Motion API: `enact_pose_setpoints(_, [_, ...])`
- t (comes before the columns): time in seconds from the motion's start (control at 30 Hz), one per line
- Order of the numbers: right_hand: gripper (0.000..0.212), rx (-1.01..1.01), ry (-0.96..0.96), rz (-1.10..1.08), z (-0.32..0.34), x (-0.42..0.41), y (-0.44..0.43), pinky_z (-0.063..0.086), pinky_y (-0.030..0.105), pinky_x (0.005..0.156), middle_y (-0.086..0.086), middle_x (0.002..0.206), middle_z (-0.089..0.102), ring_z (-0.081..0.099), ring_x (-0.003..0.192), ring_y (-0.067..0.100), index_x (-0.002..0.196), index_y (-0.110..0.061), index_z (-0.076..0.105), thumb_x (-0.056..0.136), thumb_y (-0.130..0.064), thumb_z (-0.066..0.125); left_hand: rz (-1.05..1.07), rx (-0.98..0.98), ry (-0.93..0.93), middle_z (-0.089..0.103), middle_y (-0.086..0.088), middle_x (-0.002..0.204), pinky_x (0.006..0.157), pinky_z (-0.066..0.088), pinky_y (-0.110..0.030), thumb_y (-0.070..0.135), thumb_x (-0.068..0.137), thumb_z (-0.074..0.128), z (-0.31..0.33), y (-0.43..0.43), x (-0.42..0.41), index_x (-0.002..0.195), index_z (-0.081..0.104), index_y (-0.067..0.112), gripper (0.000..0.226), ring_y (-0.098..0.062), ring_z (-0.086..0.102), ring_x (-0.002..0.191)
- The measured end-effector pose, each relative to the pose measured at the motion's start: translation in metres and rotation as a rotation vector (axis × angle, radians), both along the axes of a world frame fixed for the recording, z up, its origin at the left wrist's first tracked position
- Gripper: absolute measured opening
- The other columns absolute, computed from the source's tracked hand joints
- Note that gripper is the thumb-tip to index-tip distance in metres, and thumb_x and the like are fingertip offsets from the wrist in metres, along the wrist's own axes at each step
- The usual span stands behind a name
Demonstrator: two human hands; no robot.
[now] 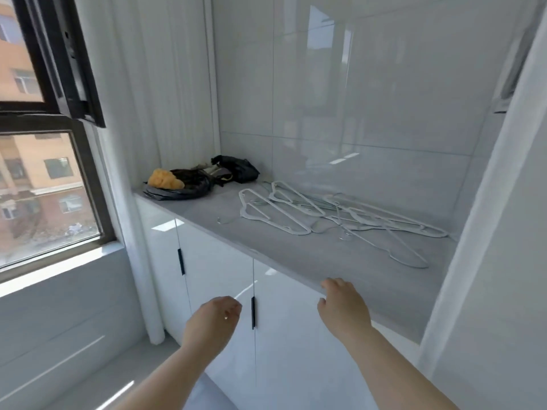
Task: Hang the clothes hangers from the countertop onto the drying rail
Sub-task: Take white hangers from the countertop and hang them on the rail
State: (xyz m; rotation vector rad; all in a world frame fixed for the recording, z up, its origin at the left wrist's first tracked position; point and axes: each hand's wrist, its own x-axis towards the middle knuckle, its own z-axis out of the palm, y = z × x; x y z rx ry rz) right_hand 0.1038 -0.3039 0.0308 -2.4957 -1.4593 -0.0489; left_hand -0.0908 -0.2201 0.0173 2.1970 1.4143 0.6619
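Note:
Several white clothes hangers (334, 216) lie in a loose pile on the grey countertop (284, 255), toward its right and back. My right hand (343, 306) hovers at the counter's front edge, fingers loosely curled and holding nothing, well short of the hangers. In front of the cabinet doors, below the counter, my left hand (214, 318) is raised with relaxed fingers and is empty. No drying rail is in view.
Black bags (236, 168) and a yellow cloth (164, 179) sit at the counter's back left corner. White cabinet doors with black handles (253, 312) stand under the counter. A window (44, 184) is at the left, with a white column (142, 261) beside it, and a white panel (488, 232) at the right.

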Motion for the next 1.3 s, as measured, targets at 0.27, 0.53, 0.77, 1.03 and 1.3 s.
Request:
enact_pose_setpoints(0.27, [0.03,0.065,-0.01,-0.166,-0.009,0.052,0.07,0.037,0.031,0.092,0.011,0.123,0.052,0.045,0.118,0.027,0.119,-0.006,0.049,0.094,-0.018,0.037,-0.065,-0.008,0.002,0.06,0.008,0.113,0.077,0.037,-0.02,0.025,0.093,0.042,-0.01,0.08,0.059,0.105,0.063,0.025,0.024,-0.011,0.055,0.107])
enact_pose_setpoints(0.53, [0.033,0.15,-0.044,-0.204,-0.035,0.076,0.109,0.052,0.028,0.047,0.003,0.056,0.063,0.064,0.052,0.025,0.052,-0.014,0.06,0.063,-0.033,0.035,-0.067,0.068,-0.011,0.053,0.004,0.129,0.096,0.036,-0.028,0.023,0.092,0.046,0.009,0.189,0.117,0.118,0.058,0.022,0.028,-0.019,0.047,0.12])
enact_pose_setpoints(0.77, [0.039,0.146,-0.008,-0.233,-0.032,0.078,0.113,0.055,0.026,0.056,0.002,0.072,0.072,0.07,0.065,0.021,0.061,-0.016,0.069,0.063,-0.036,0.036,-0.219,0.081,0.24,0.016,-0.001,0.154,0.114,0.014,-0.035,0.034,0.094,0.039,0.004,0.254,0.181,0.144,0.019,0.019,0.056,-0.021,0.015,0.142])
enact_pose_setpoints(1.03, [0.036,0.091,-0.018,-0.233,-0.026,0.076,0.114,0.054,0.025,0.056,-0.004,0.071,0.07,0.069,0.064,0.018,0.06,-0.02,0.067,0.061,-0.038,0.035,-0.239,0.087,0.282,0.041,-0.004,0.139,0.111,0.021,-0.034,0.047,0.093,0.034,-0.001,0.261,0.202,0.125,0.049,0.015,0.047,-0.021,0.026,0.136])
enact_pose_setpoints(1.3, [0.034,0.099,-0.095,-0.264,-0.03,0.08,0.114,0.053,0.027,0.05,-0.004,0.066,0.068,0.067,0.058,0.019,0.058,-0.02,0.066,0.061,-0.036,0.037,-0.092,0.05,0.222,0.05,-0.006,0.124,0.102,0.03,-0.033,0.035,0.086,0.053,0.007,0.256,0.161,0.106,0.058,0.015,0.029,-0.025,0.038,0.123])
